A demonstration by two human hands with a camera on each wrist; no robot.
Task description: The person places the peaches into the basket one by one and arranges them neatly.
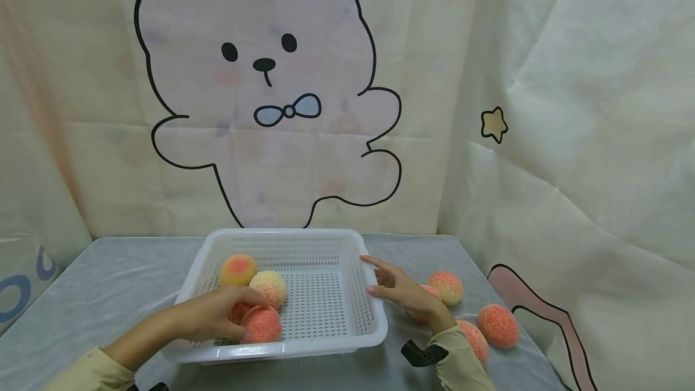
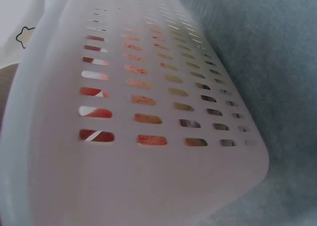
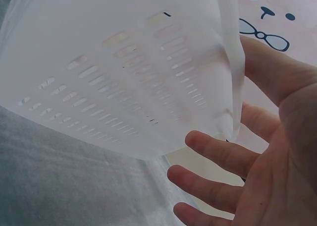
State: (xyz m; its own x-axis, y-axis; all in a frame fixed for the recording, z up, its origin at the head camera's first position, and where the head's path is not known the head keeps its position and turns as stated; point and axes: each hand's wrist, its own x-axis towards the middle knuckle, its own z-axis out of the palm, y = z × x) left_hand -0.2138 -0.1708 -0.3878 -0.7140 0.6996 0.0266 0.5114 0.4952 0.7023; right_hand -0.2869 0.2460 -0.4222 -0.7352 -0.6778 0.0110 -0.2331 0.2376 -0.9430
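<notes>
Pink-orange fuzzy peach [image 1: 262,324] sits in the near-left corner of the white perforated plastic basket [image 1: 326,240], left hand [image 1: 214,312] curled over it, grip wrapped round it. Looks like the placing step; next move calls for letting go without nudging the two peaches [image 1: 255,277] behind. Right hand [image 1: 399,288] hovers at the basket's right rim, fingers [image 3: 218,151] spread, holding nothing. Four more peaches [image 1: 498,326] wait on the grey surface [image 1: 108,288], one partly behind that hand. Left wrist view shows only basket wall, no fingers.
</notes>
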